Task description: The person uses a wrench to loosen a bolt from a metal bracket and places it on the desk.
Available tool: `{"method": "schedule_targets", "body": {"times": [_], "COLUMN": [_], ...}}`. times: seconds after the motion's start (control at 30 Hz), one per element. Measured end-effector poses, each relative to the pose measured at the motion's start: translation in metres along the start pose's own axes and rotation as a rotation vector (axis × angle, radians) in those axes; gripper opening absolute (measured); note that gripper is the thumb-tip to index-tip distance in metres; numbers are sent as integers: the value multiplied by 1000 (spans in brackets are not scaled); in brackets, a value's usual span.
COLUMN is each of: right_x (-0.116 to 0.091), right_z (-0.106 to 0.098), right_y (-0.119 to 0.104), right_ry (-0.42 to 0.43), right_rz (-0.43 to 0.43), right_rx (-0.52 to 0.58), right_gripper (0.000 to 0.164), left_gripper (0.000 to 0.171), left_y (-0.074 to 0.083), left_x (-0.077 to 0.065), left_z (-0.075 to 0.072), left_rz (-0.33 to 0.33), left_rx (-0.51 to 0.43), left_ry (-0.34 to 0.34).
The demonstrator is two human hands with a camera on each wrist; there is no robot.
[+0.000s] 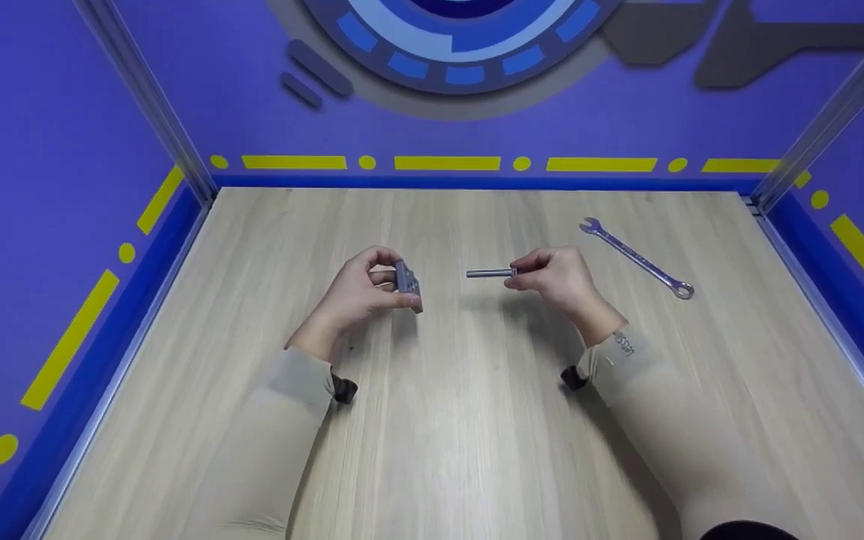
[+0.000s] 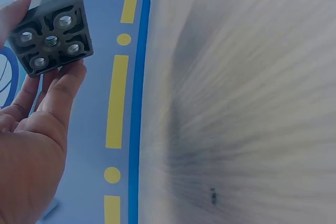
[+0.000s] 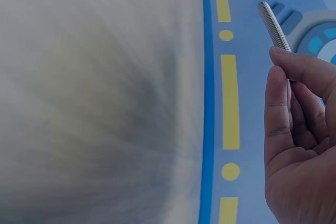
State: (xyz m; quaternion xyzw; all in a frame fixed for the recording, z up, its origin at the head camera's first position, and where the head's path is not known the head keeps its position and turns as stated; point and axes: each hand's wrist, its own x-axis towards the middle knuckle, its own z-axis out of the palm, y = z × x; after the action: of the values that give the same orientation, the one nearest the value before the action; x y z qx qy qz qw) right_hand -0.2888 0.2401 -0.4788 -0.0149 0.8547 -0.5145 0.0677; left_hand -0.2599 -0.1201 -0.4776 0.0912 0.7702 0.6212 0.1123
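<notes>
In the head view my left hand [image 1: 346,300] grips a square grey plate [image 1: 407,283] by its edges, thumb at the near edge and fingers at the far one. The left wrist view shows the square plate [image 2: 54,32] face on, with a threaded hole in its centre and a hole near each corner. Across from it, my right hand [image 1: 561,277] pinches a threaded bolt [image 1: 488,274] at one end between thumb and fingers. The shaft of the bolt [image 3: 274,25] points toward the plate, with a gap between them. Fingertips hide the bolt's gripped end.
A combination wrench [image 1: 636,259] lies slantwise on the wooden table [image 1: 462,420], beyond and to the right of my right hand. Blue panels [image 1: 462,135] with yellow marks and metal frame posts [image 1: 151,97] stand around the table's back and sides.
</notes>
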Motion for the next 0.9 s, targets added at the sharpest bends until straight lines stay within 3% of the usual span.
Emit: {"method": "schedule_targets", "body": {"times": [0.17, 0.43, 0.9], "right_x": [0, 3, 11], "right_z": [1, 2, 3], "right_y": [7, 19, 21], "right_ry": [-2, -9, -60], "right_rz": [22, -18, -32], "right_rx": [-37, -112, -214], "right_gripper": [31, 27, 26], "left_gripper": [79, 86, 78], "left_y": [-5, -13, -21], "left_x": [1, 3, 8], "left_z": [2, 4, 8], "left_rz": [-12, -58, -99], "left_rx": [26, 58, 106], "left_ry": [-26, -48, -65]}}
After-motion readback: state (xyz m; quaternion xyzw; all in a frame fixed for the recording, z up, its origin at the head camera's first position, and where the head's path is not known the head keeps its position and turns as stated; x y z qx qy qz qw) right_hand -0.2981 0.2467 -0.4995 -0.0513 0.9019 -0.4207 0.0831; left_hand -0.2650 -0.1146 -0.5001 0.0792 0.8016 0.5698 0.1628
